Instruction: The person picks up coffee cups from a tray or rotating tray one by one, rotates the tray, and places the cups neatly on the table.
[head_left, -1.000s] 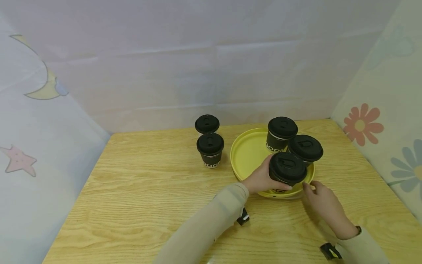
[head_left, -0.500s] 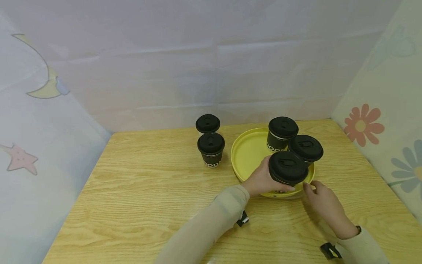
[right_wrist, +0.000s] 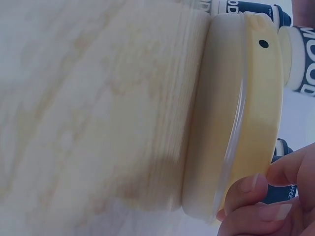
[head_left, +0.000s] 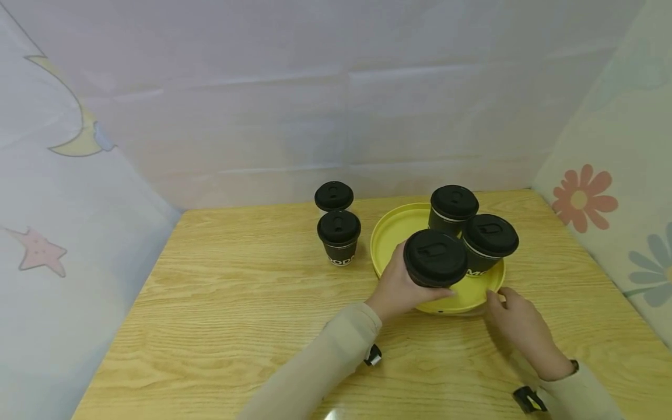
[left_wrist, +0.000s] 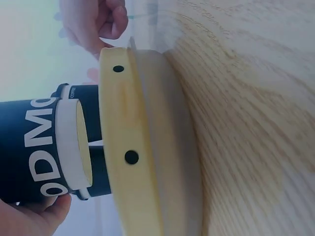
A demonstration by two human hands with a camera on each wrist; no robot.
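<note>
Shifted lidded cup [head_left: 436,258] leftward, gripped in left hand [head_left: 401,289]; pinching tray [head_left: 399,233] with right hand [head_left: 520,319]. See cup underside [left_wrist: 84,142] from wrists, not head.

The cup [left_wrist: 42,142] in my left hand [head_left: 397,291] has a black lid [head_left: 435,257], a dark body with bold white letters, and a white base. The other cups [head_left: 339,236] have black lids too. The tray [head_left: 387,248] is yellow, with black dots along its side. My sleeves [head_left: 315,361] are cream; the table [head_left: 226,291] shows yellow-brown wood grain. On pale walls [head_left: 31,181]: yellow moon [head_left: 86,141], pink star [head_left: 42,252], coral-red flower [head_left: 581,198], blue-grey flower [head_left: 651,267].
</note>
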